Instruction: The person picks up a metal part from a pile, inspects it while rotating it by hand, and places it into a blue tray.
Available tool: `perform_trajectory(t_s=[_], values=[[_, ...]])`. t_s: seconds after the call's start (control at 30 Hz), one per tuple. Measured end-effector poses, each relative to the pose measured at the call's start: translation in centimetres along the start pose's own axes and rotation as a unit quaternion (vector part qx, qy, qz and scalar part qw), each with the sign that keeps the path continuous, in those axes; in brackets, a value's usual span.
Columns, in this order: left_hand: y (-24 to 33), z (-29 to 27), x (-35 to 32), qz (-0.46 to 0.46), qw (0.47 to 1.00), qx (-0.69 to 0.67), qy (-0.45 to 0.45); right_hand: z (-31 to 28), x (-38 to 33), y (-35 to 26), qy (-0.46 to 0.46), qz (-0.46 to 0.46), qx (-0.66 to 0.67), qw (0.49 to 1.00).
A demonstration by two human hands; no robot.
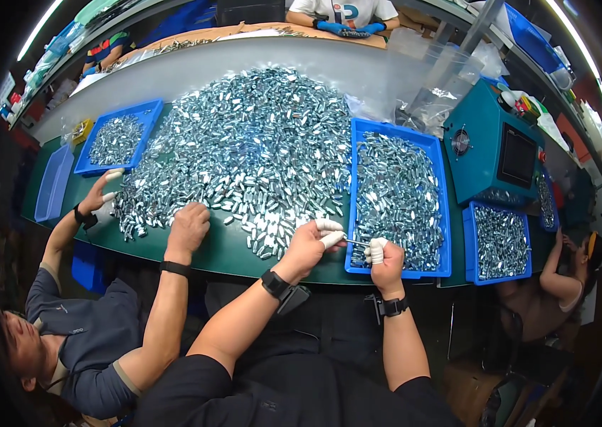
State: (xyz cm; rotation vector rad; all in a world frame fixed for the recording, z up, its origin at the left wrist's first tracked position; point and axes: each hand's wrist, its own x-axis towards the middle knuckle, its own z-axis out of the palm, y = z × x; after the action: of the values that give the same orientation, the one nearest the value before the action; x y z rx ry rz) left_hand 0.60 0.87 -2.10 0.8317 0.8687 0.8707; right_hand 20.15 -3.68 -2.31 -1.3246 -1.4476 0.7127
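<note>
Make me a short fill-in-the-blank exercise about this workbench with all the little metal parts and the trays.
1. The person's left hand and right hand together hold a thin metal ____.
2. The big tray beside the right hand is coloured ____.
3. The loose heap of metal parts lies on a ____ table.
4. The fingers of the left hand wear ____ covers.

Missing words: part; blue; green; white
</note>
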Motion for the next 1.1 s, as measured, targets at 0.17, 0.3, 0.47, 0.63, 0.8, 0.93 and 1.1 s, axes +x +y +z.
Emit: perform_trajectory(t_s=[0.17, 0.3, 0.47, 0.63, 0.8, 0.93, 1.1], values=[[-1.2, 0.5, -0.3, 0.039, 0.999, -0.021, -0.012, 0.2, -0.2, 0.2, 0.005, -0.009, -0.003, 1.000], [-0.8, 1.7, -0.5, 0.002, 0.999, 0.040, 0.009, 0.2, -0.2, 0.5, -0.002, -0.031, -0.031, 0.999], [-1.6, 3.0, -0.3, -0.085, 0.995, 0.057, 0.012, 0.1, -0.2, 1.0, -0.033, -0.059, -0.056, 0.996], [-3.0, 3.6, 0.4, 0.027, 0.998, 0.060, -0.010, -0.1, -0.6, 0.7, -0.033, 0.017, 0.045, 0.998], [-2.2, 4.6, 0.6, 0.129, 0.980, 0.153, -0.020, -0.7, -0.6, 1.1, -0.021, 0.048, 0.086, 0.995], [-1.8, 4.9, 0.6, 0.147, 0.978, 0.146, -0.022, -0.3, -0.7, 1.2, 0.002, 0.047, 0.095, 0.994], [-0.7, 3.8, 1.1, 0.155, 0.965, 0.204, -0.049, -0.5, -0.7, 1.2, 0.002, 0.014, 0.053, 0.998]])
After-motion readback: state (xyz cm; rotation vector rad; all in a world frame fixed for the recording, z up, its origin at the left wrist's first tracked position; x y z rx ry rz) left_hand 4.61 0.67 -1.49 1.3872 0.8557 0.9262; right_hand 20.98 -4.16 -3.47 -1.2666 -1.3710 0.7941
